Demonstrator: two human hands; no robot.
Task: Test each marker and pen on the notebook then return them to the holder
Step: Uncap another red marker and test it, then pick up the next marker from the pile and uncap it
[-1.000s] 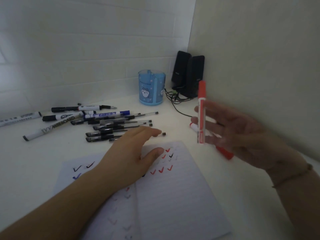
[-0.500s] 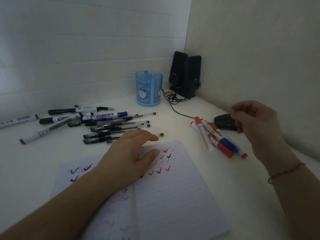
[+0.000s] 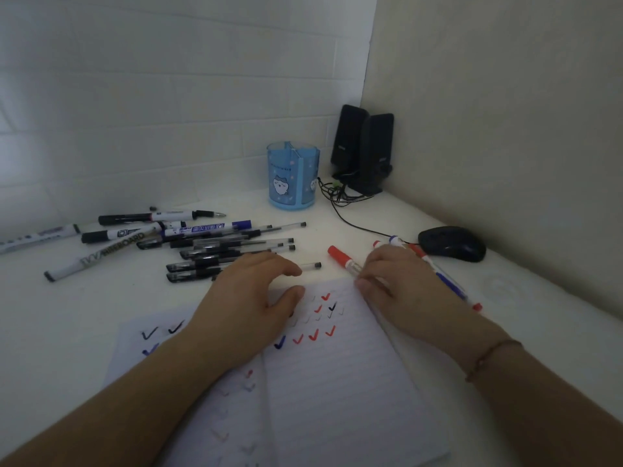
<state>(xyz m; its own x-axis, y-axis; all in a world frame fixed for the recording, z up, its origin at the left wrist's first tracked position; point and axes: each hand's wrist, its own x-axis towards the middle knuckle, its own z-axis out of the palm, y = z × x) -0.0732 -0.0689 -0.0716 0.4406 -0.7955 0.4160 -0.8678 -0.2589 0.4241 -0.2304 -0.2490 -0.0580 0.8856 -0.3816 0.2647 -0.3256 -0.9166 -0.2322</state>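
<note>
The left hand point(image 3: 251, 298) lies on the open notebook point(image 3: 337, 382) with fingers loosely spread, holding nothing, its fingertips at the page's top edge beside the heap of black pens point(image 3: 219, 254). The right hand point(image 3: 397, 284) curls its fingers round a red marker point(image 3: 344, 260) at the notebook's upper right corner; the marker's capped end points toward 10 o'clock and lies low over the counter point(image 3: 539, 332). Under and just past that hand lie more markers point(image 3: 448, 281), red and blue, running toward 4 o'clock. The page bears red, black and blue ticks point(image 3: 313, 334). At 12 o'clock from the hands stands the blue holder point(image 3: 292, 176), well apart from them, with two black speakers point(image 3: 365, 146) at its right. A black mouse point(image 3: 451, 243) sits at 2 o'clock. Whiteboard markers point(image 3: 111, 244) lie at 10 o'clock, beyond the pens.
</note>
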